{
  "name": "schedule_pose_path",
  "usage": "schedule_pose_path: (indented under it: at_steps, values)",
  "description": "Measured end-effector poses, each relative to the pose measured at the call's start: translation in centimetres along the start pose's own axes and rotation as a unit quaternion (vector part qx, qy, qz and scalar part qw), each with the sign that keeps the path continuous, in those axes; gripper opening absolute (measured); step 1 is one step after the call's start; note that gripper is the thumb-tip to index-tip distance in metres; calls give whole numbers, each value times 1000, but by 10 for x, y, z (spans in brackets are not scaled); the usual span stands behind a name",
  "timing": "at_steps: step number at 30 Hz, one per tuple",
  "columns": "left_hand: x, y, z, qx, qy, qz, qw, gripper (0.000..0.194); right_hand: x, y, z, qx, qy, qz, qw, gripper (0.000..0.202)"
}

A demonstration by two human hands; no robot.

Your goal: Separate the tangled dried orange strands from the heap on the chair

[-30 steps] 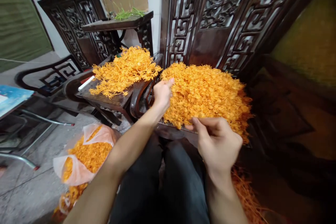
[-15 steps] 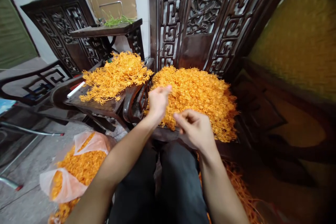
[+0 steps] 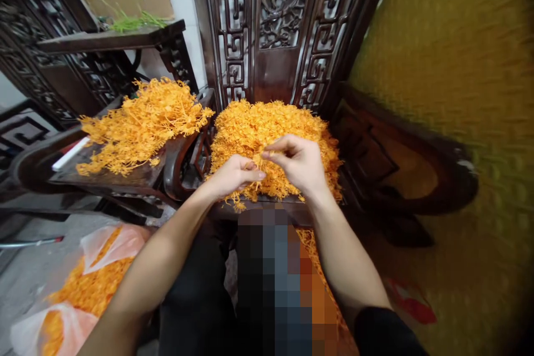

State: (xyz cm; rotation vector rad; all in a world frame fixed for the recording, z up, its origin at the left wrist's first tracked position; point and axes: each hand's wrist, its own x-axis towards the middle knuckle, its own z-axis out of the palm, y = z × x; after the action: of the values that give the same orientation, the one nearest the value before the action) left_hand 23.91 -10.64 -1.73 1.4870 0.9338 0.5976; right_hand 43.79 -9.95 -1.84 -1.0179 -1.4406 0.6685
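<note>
A big heap of orange plastic flower sprigs (image 3: 258,128) lies on the seat of a dark carved wooden chair (image 3: 271,39) in front of me. My left hand (image 3: 233,175) and my right hand (image 3: 298,162) meet over the heap's front edge. Both pinch one orange sprig (image 3: 261,162) between thumb and fingers, the left from below, the right from above. A second heap of longer orange sprigs (image 3: 142,119) rests on the dark table (image 3: 112,178) to the left.
A clear plastic bag of orange pieces (image 3: 87,283) sits on the grey floor at lower left. More orange strands lie on the floor by my right leg. A white stick (image 3: 69,153) lies on the left table. Green stems (image 3: 129,22) lie on a higher shelf.
My left hand drew back from the top of the heap to its front edge, and my right hand moved up to meet it. Both now pinch a sprig. The view swung right.
</note>
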Motion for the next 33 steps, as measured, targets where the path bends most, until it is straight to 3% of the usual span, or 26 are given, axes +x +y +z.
schedule_pose_path:
  at_steps: [3,4,5,7,9,11,14,16,20,22,26,28,30,31,33]
  values:
    - [-4,-6,-5,83,-14,-29,996,45,28,40,-6,25,246,8,969,18]
    - [-5,-9,-6,103,-12,-36,994,46,37,54,-9,1,271,15,962,18]
    - [-5,-11,-7,117,0,-37,992,48,46,67,-12,-36,252,18,967,17]
    - [-2,-16,-9,136,41,-35,989,53,60,85,-15,-117,127,22,985,20]
    - [2,-19,-9,166,82,-31,982,55,67,93,-15,-182,13,7,983,26]
    - [7,-21,-10,213,119,-20,970,54,69,92,-15,-220,20,-23,975,24]
    - [11,-22,-11,269,163,24,949,51,61,77,-15,-229,118,-48,965,19]
    - [12,-21,-10,262,172,45,949,46,43,62,-14,-198,106,-38,974,24]
    - [10,-15,1,203,147,67,966,44,-22,34,-3,-51,-101,46,992,31]
    - [9,-13,13,207,113,75,969,44,-56,27,3,34,-88,101,990,29]
    - [11,-9,33,223,21,90,970,39,-104,26,-7,109,51,173,977,27]
    - [15,-7,31,145,26,82,986,41,-126,32,-29,46,136,175,974,28]
    - [20,-4,19,-15,95,66,993,47,-153,43,-62,-106,187,162,963,27]
    - [22,-4,11,-107,139,60,983,50,-169,50,-80,-201,172,157,952,27]
    - [27,-3,-6,-257,210,53,942,56,-199,65,-109,-346,70,147,924,25]
